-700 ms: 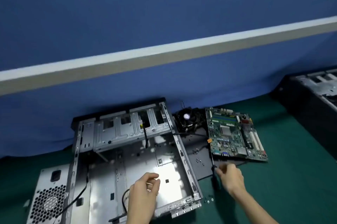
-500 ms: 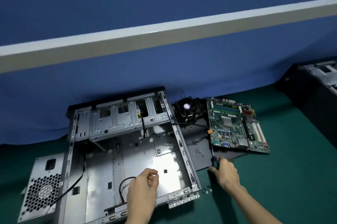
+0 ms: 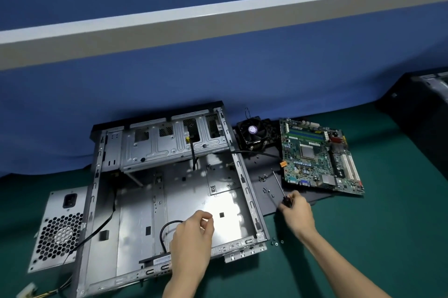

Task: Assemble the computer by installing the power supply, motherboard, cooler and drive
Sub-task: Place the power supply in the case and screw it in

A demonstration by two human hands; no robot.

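The open computer case lies flat on the green table. Its bare metal floor holds only black cables, and a drive cage sits at its far end. The power supply lies outside the case, against its left wall. To the right a black side panel carries the motherboard, scattered screws and, at its far corner, the cooler. A few more screws lie on the table by the case's near right corner. The right grip clasps a screwdriver by its handle, over the panel. The left grip hovers above the case floor with fingers curled, thumb against forefinger; I cannot tell whether it pinches anything.
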